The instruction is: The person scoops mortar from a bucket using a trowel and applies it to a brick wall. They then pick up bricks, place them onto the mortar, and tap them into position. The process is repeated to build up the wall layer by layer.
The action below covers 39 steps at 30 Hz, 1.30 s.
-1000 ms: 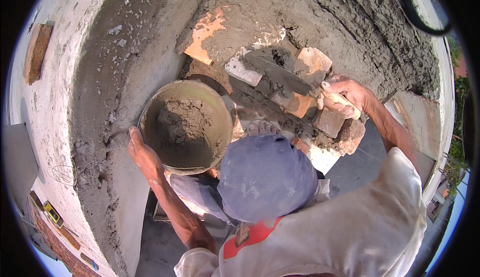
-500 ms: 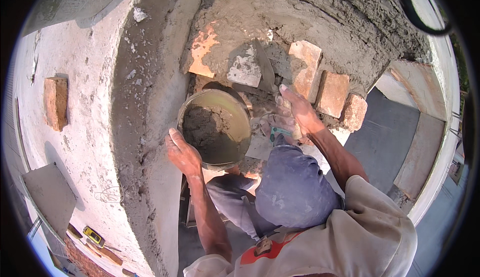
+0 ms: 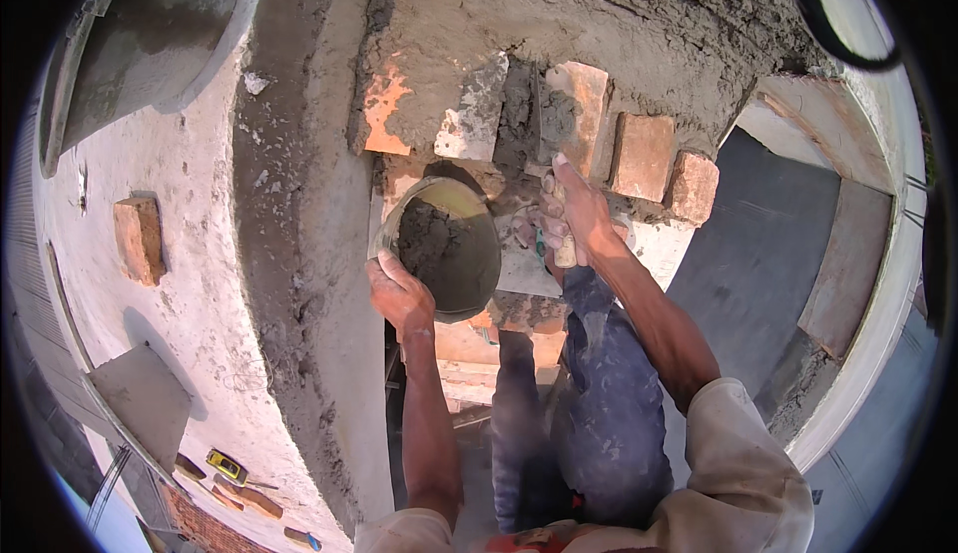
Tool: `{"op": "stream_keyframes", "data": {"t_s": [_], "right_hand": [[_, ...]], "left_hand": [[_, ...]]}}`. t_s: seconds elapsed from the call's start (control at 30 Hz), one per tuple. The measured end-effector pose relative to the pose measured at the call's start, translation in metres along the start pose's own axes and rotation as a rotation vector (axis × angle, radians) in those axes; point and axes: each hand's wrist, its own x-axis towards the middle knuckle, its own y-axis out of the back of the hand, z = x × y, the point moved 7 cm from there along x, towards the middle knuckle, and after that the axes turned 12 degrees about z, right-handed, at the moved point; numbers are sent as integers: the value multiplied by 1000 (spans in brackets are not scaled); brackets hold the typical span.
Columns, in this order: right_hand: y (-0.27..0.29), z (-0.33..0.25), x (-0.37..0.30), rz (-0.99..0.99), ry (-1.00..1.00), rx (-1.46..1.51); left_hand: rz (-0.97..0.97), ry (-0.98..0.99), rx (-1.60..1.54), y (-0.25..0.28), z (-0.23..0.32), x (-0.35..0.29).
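My left hand [image 3: 401, 293] grips the near-left rim of a round pan [image 3: 491, 244] that holds wet grey mortar [image 3: 436, 244]. The pan tilts a little against the brickwork. My right hand [image 3: 581, 212] is wrapped round the wooden handle of a trowel [image 3: 566, 252]. Its blade points away from me and is hard to make out against the grey mortar and bricks. Wet mortar lies between a mortar-splashed brick [image 3: 472, 119] and a reddish brick [image 3: 587, 104] by the trowel.
More bricks stand in the row, such as an orange brick [image 3: 642, 157]. At left, a white ledge [image 3: 210, 303] carries a loose brick [image 3: 139, 241], a grey board [image 3: 145, 403] and a yellow tape measure [image 3: 228, 467]. Rough mortar [image 3: 639, 14] covers the far side. A grey floor [image 3: 748, 254] lies lower right.
The pan has tilted and shifted slightly right with my left hand. The trowel has moved toward the reddish brick, and mortar now shows in the gap beside it. My knees are lower.
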Motion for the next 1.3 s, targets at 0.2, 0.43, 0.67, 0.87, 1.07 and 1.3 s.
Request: {"op": "stream_keyframes", "data": {"t_s": [0.2,0.43,0.67,0.87,1.07,1.3], "right_hand": [[28,27,11,101,99,185],[3,29,49,53,342,-257],[29,-92,25,99,785,-1115],[32,-85,61,39,1256,-1560],[24,-83,31,-121,1210,-2123],[6,-149,89,199,1412,-1988]], "left_hand": [[3,-63,62,3,-3,-3],[-35,-39,89,2,-2,-2],[-10,-144,-14,6,0,4],[-74,-173,7,-2,3,2],[-81,-208,-28,-1,11,1],[-88,-217,28,-3,9,-5]]}}
